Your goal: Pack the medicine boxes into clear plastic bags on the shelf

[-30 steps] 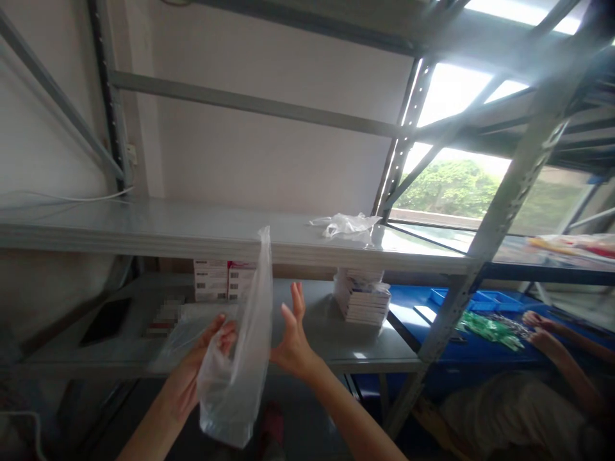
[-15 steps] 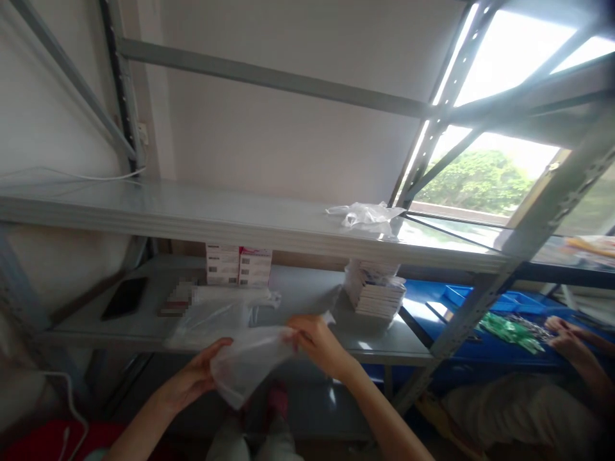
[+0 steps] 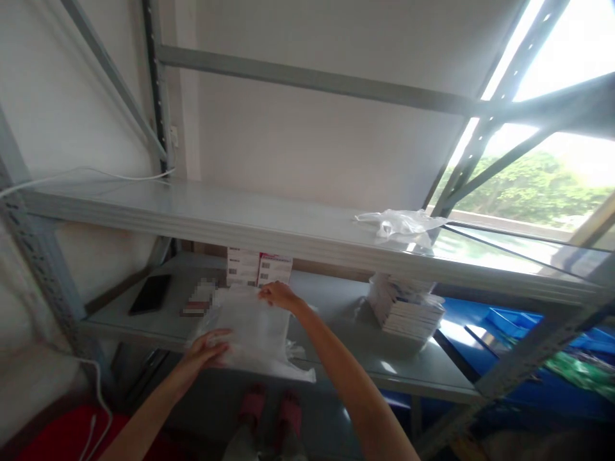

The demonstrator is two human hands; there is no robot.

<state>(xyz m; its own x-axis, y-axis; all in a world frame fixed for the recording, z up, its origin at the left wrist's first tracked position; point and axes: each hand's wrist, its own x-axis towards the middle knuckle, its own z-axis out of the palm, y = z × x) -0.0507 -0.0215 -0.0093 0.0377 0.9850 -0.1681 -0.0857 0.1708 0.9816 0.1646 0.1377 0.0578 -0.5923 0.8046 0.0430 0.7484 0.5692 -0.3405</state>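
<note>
My right hand [image 3: 278,294] pinches the far edge of a translucent bag [image 3: 257,326] over the lower shelf [image 3: 343,307]; my left hand [image 3: 207,351] touches the bag's left side, grip unclear.

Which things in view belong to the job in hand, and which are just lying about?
In use:
clear plastic bag
left hand and right hand, both at that bag

Apparently just lying about:
crumpled bag, upper shelf
dark flat device
white boxes
wrapped stack
</note>
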